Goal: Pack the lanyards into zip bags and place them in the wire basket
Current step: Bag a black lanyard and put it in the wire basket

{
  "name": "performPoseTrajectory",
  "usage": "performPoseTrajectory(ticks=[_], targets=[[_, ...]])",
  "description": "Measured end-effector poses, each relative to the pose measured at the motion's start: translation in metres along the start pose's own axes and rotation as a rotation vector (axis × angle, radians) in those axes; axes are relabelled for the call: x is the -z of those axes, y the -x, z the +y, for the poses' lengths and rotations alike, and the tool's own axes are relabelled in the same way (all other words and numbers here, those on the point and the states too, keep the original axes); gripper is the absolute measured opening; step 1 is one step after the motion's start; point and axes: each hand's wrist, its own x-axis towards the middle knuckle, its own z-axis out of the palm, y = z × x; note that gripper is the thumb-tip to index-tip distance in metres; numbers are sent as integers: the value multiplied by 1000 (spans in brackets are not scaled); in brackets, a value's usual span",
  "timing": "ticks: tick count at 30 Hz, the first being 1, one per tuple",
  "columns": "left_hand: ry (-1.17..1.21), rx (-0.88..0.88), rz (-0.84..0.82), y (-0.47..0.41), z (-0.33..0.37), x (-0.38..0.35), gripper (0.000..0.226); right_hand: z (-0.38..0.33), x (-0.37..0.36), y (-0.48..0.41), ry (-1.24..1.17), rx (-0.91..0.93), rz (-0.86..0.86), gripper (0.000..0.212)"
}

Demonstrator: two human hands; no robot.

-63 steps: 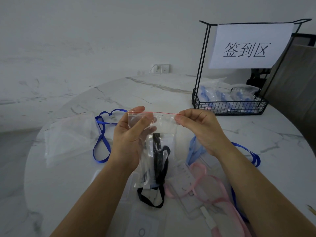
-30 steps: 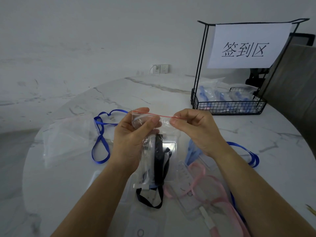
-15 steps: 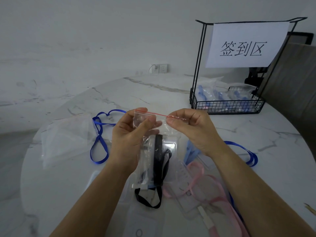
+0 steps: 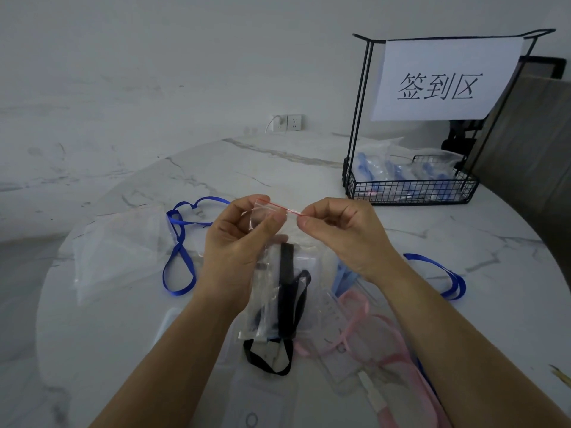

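Head view: one zip bag with one black lanyard inside is hanging over the table. The left hand and right hand are both pinching its red seal. The left blue lanyard, right blue lanyard and one pink lanyard are lying loose. One wire basket is sitting far right.

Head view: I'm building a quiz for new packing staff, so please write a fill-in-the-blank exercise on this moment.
The left hand and right hand pinch the zip bag along its ____ seal strip.
The bagged lanyard is ____.
The wire basket stands on the far ____ side of the table.
A loose lanyard left of the left hand is ____.
Missing words: red; black; right; blue.
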Motion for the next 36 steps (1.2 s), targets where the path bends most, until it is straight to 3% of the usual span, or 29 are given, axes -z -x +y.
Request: performPoseTrajectory(ticks=[7,12,23,29,36], targets=[[-37,46,60,0,2,1,29,0,0,1,-25,-37,-27,5],[-99,95,97,1,3,1,19,0,0,0,-6,-40,-9,4],[-242,-35,102,5,2,-4,27,-3,-2,1,80,3,-7,3],[-131,-56,217,-2,4,-1,24,-1,10,-2,43,-65,-18,8],[-110,22,140,-2,1,1,20,-1,11,-4,-76,-86,34,17]])
